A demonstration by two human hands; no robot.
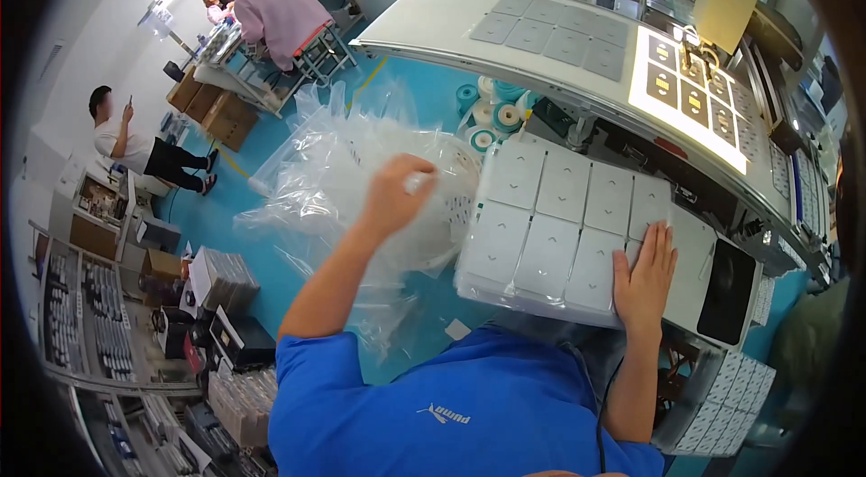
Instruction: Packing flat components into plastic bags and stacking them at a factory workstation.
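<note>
A stack of pale grey sheets (pixel 552 253), divided into rectangular panels with small dark marks, lies in front of me inside what looks like clear plastic. My right hand (pixel 648 279) rests flat on its right edge, fingers stretched out. To the left of the stack, my left hand (pixel 400 197) is raised above a big heap of clear plastic bags (pixel 320 175). Its fingers look curled but are smeared by motion, so I cannot make out whether anything is between them.
Beyond the stack runs a long white machine table (pixel 424 13) with a grey panel sheet (pixel 550 33) and a brightly lit panel sheet (pixel 695 98). Tape rolls (pixel 505 116) sit beneath it. A black screen (pixel 728 292) is at right. Shelves (pixel 90 315) line the left; people are farther back.
</note>
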